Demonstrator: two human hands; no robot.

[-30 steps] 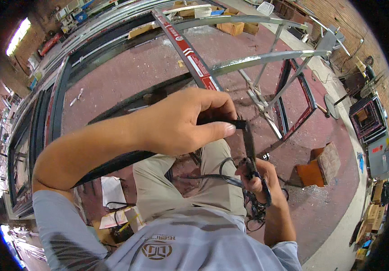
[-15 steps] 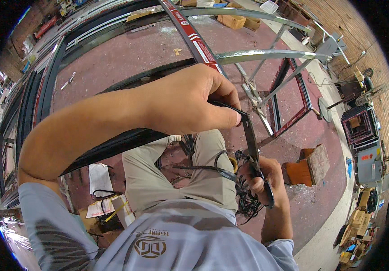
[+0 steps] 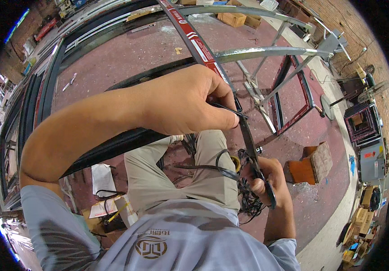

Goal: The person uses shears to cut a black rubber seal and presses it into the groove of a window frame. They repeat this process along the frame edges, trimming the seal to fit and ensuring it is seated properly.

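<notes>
Where left fingers [image 3: 229,118] pinch it, strip [image 3: 224,107] looks thin, black; bladed tool [image 3: 251,145] dark.

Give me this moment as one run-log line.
left hand: pinching black strip | right hand: gripping scissors, blades at strip by left fingertips | nearby: red-labelled frame bar

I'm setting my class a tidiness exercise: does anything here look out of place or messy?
Yes: the black cord beside the person's right leg looks untidy, jumbled rather than neatly coiled, and a pale scrap lies stray on the reddish floor.
</notes>
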